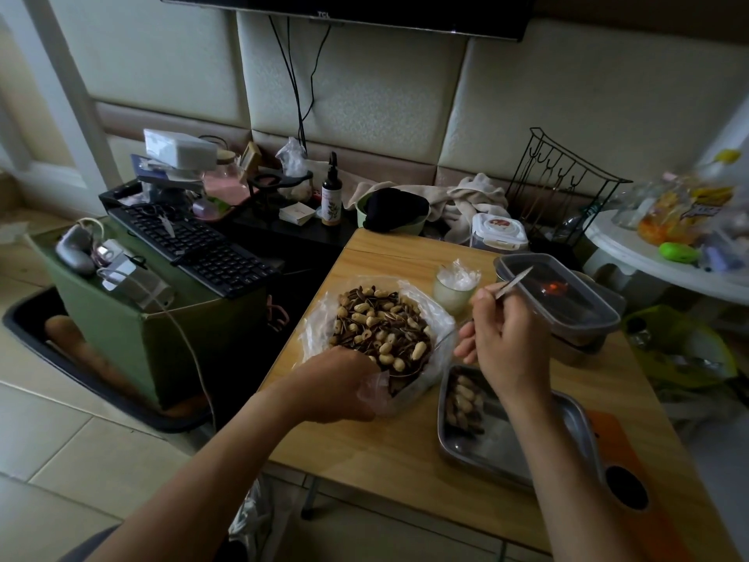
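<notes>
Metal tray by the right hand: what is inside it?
A heap of peanuts lies at the far left end of the tray; the near floor is bare steel. The right arm covers its right side, so anything there is hidden.

A clear plastic bag, opened wide, holds mixed peanuts and striped sunflower seeds near the counter's left edge. Slim metal tweezers tilt upward above its middle.

Television cut off by top edge, tray partly behind right forearm, far packets blurred, perhaps snacks.
</notes>
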### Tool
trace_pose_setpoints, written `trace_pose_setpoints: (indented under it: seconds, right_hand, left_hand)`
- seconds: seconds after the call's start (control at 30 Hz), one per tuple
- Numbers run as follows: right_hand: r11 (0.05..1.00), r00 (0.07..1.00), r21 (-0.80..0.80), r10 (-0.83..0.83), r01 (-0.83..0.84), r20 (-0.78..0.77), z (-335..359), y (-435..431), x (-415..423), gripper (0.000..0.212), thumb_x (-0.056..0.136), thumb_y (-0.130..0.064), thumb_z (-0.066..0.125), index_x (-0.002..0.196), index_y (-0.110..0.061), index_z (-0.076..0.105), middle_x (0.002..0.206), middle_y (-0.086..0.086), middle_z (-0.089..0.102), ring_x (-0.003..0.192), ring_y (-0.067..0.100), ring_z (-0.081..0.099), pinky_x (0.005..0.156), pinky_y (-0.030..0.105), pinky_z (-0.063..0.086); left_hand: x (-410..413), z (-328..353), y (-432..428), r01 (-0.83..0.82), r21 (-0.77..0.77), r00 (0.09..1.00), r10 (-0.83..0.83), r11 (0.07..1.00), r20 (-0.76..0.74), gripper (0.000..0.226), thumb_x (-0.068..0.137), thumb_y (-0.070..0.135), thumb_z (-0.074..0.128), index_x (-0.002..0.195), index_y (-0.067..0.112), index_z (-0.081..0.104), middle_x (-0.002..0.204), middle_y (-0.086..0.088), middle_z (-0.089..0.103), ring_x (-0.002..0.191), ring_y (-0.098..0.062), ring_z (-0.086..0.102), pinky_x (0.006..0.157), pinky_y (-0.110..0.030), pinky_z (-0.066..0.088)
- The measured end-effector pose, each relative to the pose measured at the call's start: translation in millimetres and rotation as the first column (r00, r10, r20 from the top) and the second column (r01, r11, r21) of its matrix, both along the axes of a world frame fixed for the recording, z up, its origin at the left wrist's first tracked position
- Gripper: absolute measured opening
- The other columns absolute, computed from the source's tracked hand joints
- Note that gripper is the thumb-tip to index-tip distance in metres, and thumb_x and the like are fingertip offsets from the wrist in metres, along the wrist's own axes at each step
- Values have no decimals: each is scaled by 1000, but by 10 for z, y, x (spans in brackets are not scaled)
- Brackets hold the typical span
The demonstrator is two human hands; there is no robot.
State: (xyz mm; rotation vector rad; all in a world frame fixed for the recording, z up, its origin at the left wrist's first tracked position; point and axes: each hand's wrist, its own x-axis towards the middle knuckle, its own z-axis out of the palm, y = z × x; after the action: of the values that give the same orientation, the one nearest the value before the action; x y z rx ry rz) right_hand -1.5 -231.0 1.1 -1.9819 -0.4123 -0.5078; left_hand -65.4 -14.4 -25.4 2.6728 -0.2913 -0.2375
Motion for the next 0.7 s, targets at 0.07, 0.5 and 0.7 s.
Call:
trace_pose_setpoints:
  seconds: [0.07, 0.5, 0.7]
  right_hand:
    - [999, 1000, -33, -1, 2, 31, -29, -5, 20, 24, 109, -27, 44, 97, -12, 59, 66, 1, 64, 47, 8, 65, 43, 21, 51]
    - [985, 980, 88, -160, 150, 120, -125, 59, 202, 29, 111, -28, 36, 101, -17, 61, 68, -2, 61, 56, 9, 62, 48, 19, 47]
    - [949, 973, 224, -231, 222, 12, -93, 41, 353, 35, 112, -30, 33, 91, -23, 60, 61, 2, 59, 48, 12, 58, 49, 24, 44]
  left_hand:
    - [24, 1, 36, -22, -123, 999, 25, 992, 28, 19, 90, 29, 72, 101, 14, 69, 96, -4, 72, 88, -21, 68, 73, -36, 57]
    - [365, -82, 168, -314, -119, 924, 332, 942, 188, 43, 82, 47, 76, 106, 21, 50, 93, 6, 59, 78, -12, 55, 67, -31, 53]
    - [482, -105, 147, -316, 12, 937, 309, 949, 164, 37, 83, 50, 73, 95, 23, 50, 86, 9, 55, 77, -12, 53, 65, -30, 50]
